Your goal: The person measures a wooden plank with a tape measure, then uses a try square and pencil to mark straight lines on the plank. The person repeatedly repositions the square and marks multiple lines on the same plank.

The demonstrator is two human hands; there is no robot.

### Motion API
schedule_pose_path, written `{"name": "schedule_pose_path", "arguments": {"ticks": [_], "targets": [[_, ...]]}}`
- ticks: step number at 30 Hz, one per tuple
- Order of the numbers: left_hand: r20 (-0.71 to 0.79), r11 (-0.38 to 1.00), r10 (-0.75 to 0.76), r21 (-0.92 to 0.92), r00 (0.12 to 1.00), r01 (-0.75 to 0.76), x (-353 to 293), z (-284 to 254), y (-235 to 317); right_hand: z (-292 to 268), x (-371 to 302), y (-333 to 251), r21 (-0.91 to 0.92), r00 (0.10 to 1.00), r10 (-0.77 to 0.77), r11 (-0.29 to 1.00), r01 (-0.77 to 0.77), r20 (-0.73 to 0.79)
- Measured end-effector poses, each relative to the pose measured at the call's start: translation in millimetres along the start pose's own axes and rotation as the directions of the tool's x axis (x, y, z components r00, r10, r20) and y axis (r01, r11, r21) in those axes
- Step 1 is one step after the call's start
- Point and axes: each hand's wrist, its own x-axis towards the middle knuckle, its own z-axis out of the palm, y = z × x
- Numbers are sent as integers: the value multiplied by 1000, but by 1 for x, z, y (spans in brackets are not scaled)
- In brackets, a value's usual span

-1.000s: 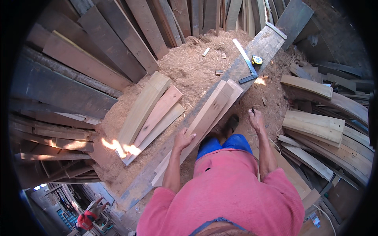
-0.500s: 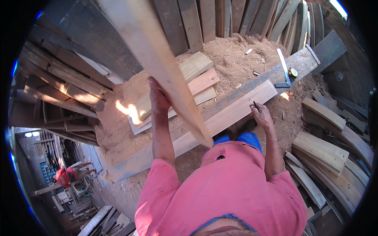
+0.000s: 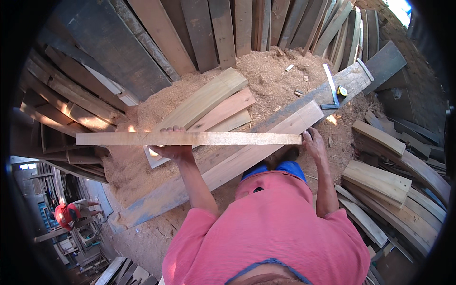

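Observation:
My left hand (image 3: 172, 151) is wrapped round a long pale plank (image 3: 237, 138), which lies crosswise with its narrow edge facing up. At the plank's right end is my right hand (image 3: 314, 144), its fingers closed; the dark pencil-like stick it holds is mostly hidden now. Below, another light plank (image 3: 297, 122) rests on a long grey bench board (image 3: 147, 206) that runs diagonally. Beyond that plank's far end, a try square (image 3: 336, 90) and a yellow tape measure (image 3: 341, 92) sit on the board.
Several cut boards (image 3: 209, 97) lie on the sawdust (image 3: 270, 71) past the bench. Tall planks (image 3: 199, 35) lean along the back. Stacked timber (image 3: 377, 183) is at the right. Far left, a person in red (image 3: 66, 214) is among more wood.
The plank in my left hand has swung from steeply upright to level across the view. Its right end now meets my right hand, which has barely moved.

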Motion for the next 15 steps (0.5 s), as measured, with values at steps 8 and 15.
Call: {"name": "schedule_pose_path", "arguments": {"ticks": [8, 15], "targets": [[-321, 991, 105, 112, 941, -72, -32, -6, -23, -30, -10, -9, 552, 944, 98, 790, -266, 315], [-273, 989, 70, 142, 960, -32, -61, -16, -48, -21, 11, -2, 288, 993, -88, 955, 63, 77]]}}
